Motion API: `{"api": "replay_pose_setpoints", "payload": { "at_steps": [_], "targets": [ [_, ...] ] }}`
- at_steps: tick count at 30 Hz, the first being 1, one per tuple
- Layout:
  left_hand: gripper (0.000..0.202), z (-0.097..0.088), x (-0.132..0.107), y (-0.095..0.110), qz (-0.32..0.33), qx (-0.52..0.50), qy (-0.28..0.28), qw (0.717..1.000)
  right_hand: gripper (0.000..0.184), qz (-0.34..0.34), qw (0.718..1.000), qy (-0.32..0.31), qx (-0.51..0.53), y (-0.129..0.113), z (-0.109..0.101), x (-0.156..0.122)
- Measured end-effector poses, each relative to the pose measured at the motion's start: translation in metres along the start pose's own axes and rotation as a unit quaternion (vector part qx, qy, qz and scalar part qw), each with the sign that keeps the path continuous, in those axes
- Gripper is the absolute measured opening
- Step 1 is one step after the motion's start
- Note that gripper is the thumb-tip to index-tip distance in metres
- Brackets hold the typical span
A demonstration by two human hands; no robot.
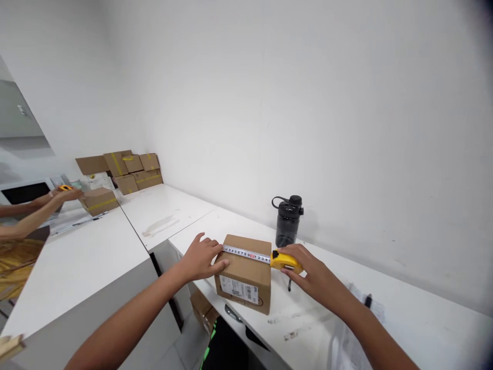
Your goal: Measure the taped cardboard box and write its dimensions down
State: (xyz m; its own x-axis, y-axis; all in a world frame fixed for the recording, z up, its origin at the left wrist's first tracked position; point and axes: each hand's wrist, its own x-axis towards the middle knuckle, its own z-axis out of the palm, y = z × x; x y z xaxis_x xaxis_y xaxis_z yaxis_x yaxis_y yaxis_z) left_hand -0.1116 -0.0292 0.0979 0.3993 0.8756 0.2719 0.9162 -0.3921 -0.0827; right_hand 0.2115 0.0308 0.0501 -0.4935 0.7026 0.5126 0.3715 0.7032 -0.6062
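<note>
A small brown cardboard box (246, 272) stands near the front edge of the white table, a printed label (239, 289) on its near side. Across its top lies the pulled-out blade (246, 254) of a yellow tape measure (285, 262). My right hand (304, 268) grips the yellow case just off the box's right edge. At the left edge, my left hand (204, 258) holds the blade's end with its fingers, the thumb resting by the box's top. The hook at that end is hidden by the fingers.
Behind the box stands a dark bottle (288, 221) against the wall. A clear plastic bag with papers (352, 329) and a black pen lies at right. Far left, another person's hands (69, 194) work over a box (99, 200); stacked cartons (134, 172) sit behind.
</note>
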Motion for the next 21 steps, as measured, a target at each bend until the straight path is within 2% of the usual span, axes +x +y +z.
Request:
{"api": "replay_pose_setpoints", "payload": {
  "at_steps": [3,8,16,18,21],
  "targets": [
    [0.045,-0.011,0.012,-0.001,0.034,0.039,-0.045,0.998,0.032,-0.004,1.0,-0.01,-0.023,0.001,0.002,0.0],
    [0.056,-0.009,0.018,-0.004,0.039,0.048,-0.085,0.994,0.046,0.042,0.999,0.009,-0.029,0.011,0.003,-0.003],
    [0.058,-0.009,0.016,0.003,0.024,0.052,-0.103,0.993,0.079,0.126,0.987,-0.054,-0.082,0.025,-0.002,-0.008],
    [0.057,-0.009,0.015,0.004,0.01,0.039,-0.102,0.994,0.081,0.134,0.986,-0.056,-0.083,0.028,-0.005,-0.008],
    [0.057,-0.007,0.014,0.004,-0.004,0.027,-0.103,0.994,0.074,0.141,0.986,-0.055,-0.072,0.029,-0.007,-0.009]
  ]
}}
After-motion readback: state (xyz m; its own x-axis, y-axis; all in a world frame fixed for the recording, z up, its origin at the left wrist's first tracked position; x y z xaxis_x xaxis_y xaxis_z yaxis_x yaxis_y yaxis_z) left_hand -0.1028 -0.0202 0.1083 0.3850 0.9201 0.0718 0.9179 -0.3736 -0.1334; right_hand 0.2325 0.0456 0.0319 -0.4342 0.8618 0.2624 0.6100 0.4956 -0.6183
